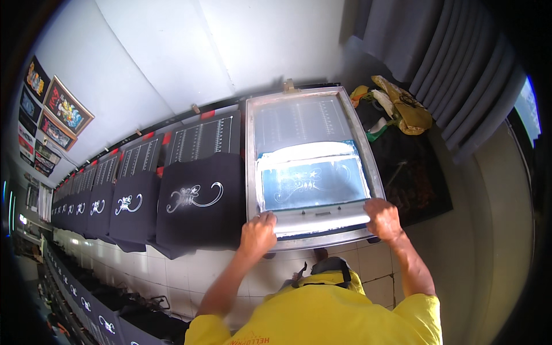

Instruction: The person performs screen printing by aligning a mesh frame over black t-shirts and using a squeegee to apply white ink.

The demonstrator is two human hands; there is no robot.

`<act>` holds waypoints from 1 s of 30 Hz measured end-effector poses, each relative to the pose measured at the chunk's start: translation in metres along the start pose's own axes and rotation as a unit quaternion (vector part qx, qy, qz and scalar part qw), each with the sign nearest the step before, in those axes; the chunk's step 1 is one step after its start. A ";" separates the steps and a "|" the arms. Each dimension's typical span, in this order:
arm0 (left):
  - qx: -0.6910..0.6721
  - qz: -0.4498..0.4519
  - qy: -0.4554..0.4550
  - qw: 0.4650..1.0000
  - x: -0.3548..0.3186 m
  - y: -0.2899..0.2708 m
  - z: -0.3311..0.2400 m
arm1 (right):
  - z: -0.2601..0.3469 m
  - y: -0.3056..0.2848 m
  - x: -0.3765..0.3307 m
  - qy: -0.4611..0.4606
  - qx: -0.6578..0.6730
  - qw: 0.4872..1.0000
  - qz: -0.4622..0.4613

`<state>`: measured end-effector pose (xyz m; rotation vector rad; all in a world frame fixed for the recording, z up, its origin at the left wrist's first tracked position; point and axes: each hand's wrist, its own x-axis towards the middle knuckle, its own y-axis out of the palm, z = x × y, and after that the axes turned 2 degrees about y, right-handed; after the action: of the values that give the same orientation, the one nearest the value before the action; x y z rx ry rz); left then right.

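Gripping squeegee (323, 219) ends, both hands (259, 233) curled.

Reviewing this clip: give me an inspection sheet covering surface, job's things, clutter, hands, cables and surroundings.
Surface: a row of dark boards with ruler-like markings, running off to the left.
Job's things: a metal-edged screen at the row's right end; a squeegee across its near part; a white, ink-like smear on the mesh; black shirts with pale scroll designs on the boards to the left.
Clutter: a crumpled yellow bundle beyond the screen's right side.
Hands: left hand and right hand grip opposite ends of the squeegee.
Cables: cannot tell for sure.
Surroundings: grey curtain right, framed pictures left, tiled floor.
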<state>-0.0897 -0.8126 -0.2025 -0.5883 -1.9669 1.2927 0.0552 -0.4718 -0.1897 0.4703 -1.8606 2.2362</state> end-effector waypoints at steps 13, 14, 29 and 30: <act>-0.032 0.065 0.002 0.997 -0.076 0.042 -0.016 | 0.028 0.030 -0.070 0.092 -0.101 0.974 0.183; -0.041 0.074 0.002 0.996 -0.077 0.033 -0.016 | 0.032 0.017 -0.062 0.087 -0.041 0.979 0.179; -0.199 -0.086 -0.295 0.931 -0.068 0.082 0.078 | -0.088 0.101 -0.030 0.479 0.118 0.863 -0.105; -0.219 -0.089 -0.302 0.924 -0.068 0.083 0.081 | -0.089 0.103 -0.028 0.485 0.111 0.860 -0.110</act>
<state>-0.1070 -0.8750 -0.3196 -0.2028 -2.7858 0.9880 0.0356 -0.4027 -0.3084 -0.3698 -0.9679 1.9396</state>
